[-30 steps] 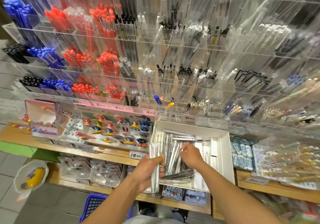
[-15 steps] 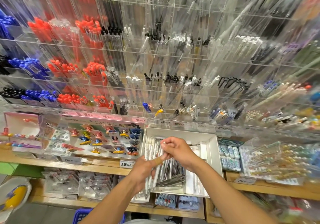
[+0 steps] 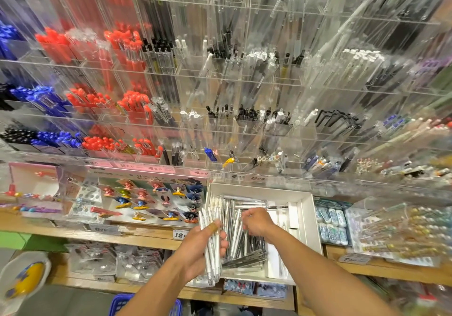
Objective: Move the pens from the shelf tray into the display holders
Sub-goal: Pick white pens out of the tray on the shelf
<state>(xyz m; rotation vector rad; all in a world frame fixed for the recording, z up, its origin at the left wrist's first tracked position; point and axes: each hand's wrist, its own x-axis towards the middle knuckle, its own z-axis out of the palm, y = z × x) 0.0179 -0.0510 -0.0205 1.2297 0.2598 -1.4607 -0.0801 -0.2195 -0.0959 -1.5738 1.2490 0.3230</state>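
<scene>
Since half a second ago the right hand (image 3: 256, 222) has dropped away from the left hand (image 3: 200, 247) and gone back down into the white tray (image 3: 305, 218), and the view has tipped a little lower, so the acrylic wall sits higher in frame. The left hand grips a bundle of white pens (image 3: 211, 244), fingers and thumb curled round the barrels and holding them nearly upright at the tray's left edge. The right hand's fingers are curled down among the loose pens (image 3: 244, 244) lying in the tray; whether they already pinch one I cannot tell.

The risk, as I judge it, lies in the bundle: the barrels look smooth and slim, several are held in one fist, and as more are added one could slide out at the bottom and fall past the wooden shelf (image 3: 367, 270) to the floor. Raking through the heap could also flick a pen over the tray's low wall.

The tray is matt white, boxy and shallow. The pens are thin cylinders, white or clear with silver and dark parts, lying crosswise in a tangle. The display holders (image 3: 244, 125) above are clear acrylic compartments in tiered rows, glossy and reflective, their edges hard to pick out.
</scene>
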